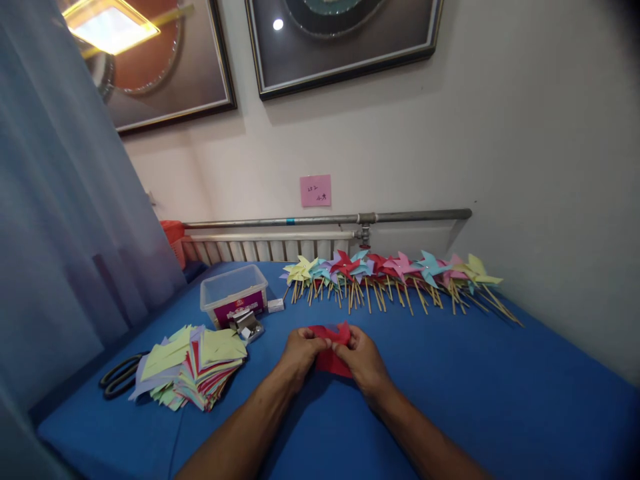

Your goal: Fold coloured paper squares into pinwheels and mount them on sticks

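A piece of red paper is held just above the near middle of the blue-covered table, pinched by both the left hand and the right hand. Thumbs are pressed on its near face; most other fingers are hidden behind it, so the exact fold cannot be made out. Whether the bluish patch at its far edge is paper or cloth showing behind cannot be told. Both forearms are cut off at the near edge.

At the left, scissors are shown by their dark handles only, the blades being covered by a fanned stack of coloured paper. On the far side of the stack, a clear plastic tub is partly hidden by an opened small box, whose contents are too small to be named. At the far right, paper pinwheels are overlapped so closely that they cannot be counted. Two framed pictures are cut off at the top.

On the tub's purple label, pale lettering is too blurred to be read. On the pink note, two handwritten lines are seen: the upper is perhaps "252", the lower is unclear.
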Available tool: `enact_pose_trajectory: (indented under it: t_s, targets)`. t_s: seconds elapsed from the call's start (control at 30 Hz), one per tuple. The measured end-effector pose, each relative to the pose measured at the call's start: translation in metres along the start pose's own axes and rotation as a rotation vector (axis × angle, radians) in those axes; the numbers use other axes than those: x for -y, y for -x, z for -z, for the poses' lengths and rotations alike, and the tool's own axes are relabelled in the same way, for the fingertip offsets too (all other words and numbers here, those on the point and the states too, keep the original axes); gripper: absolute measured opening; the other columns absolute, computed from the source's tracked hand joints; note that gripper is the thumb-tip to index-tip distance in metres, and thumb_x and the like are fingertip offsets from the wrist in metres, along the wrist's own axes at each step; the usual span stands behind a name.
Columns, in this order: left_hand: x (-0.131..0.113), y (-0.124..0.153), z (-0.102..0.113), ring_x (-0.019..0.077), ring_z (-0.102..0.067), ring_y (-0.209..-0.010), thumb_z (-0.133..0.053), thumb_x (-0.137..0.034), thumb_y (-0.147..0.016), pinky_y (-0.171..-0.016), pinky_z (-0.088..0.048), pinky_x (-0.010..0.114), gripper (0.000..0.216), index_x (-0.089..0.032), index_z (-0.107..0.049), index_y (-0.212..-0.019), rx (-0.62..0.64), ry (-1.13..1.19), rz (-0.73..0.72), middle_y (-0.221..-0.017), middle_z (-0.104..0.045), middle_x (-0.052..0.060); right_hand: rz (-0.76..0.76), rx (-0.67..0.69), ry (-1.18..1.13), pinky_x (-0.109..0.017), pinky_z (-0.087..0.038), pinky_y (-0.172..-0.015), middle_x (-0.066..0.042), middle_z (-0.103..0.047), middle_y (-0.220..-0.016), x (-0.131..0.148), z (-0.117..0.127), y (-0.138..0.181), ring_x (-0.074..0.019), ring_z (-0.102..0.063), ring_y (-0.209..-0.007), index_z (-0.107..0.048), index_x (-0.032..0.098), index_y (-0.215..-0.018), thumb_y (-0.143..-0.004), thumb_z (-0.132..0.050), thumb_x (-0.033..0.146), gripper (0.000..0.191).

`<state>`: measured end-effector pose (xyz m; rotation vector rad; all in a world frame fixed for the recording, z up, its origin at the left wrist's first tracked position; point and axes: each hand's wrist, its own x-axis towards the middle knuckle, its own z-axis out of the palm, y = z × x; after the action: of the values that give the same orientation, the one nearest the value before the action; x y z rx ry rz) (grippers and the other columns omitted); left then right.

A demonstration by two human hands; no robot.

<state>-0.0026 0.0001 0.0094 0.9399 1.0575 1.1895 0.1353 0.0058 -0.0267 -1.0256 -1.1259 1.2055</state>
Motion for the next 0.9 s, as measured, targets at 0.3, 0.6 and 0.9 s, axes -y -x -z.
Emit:
enact_pose_trajectory:
  t_s: [0.3, 0.6, 0.9]
  targets:
    - [0.006, -0.006, 0.002, 0.0135, -0.054, -0.049, -0.078, -0.018, -0.052, -0.052, -0.04, 0.025, 0.014, -0.014, -0.066, -0.056, -0.027, -0.061, 0.015, -0.054, -0.064, 0.003, -0.03, 0.016, -0.005, -0.036, -0.059, -0.073, -0.003, -0.078, -0.083, 0.002, 0.0, 0.001, -0.0257, -0.074, -0.08, -0.066, 0.023, -0.1, -0.061, -0.085, 0.037, 0.046]
    - [0.002, -0.011, 0.014, 0.0153, -0.06, -0.055, -0.085, -0.028, -0.053, -0.058, -0.046, 0.027, 0.027, -0.014, -0.066, -0.066, -0.113, 0.098, -0.034, -0.061, -0.068, 0.004, -0.084, 0.052, -0.152, -0.04, -0.058, -0.078, -0.008, -0.079, -0.092, 0.007, 0.003, 0.007, -0.0265, -0.075, -0.084, -0.065, 0.02, -0.112, -0.07, -0.082, 0.052, 0.055]
    - [0.002, -0.012, 0.013, 0.0126, -0.055, -0.049, -0.081, -0.027, -0.054, -0.052, -0.042, 0.025, 0.024, -0.014, -0.062, -0.06, -0.183, 0.189, -0.06, -0.055, -0.063, 0.002, 0.057, 0.127, 0.085, -0.044, -0.057, -0.091, -0.007, -0.077, -0.101, 0.003, -0.009, 0.019, -0.0258, -0.074, -0.095, -0.054, 0.024, -0.138, -0.075, -0.072, 0.032, 0.067]
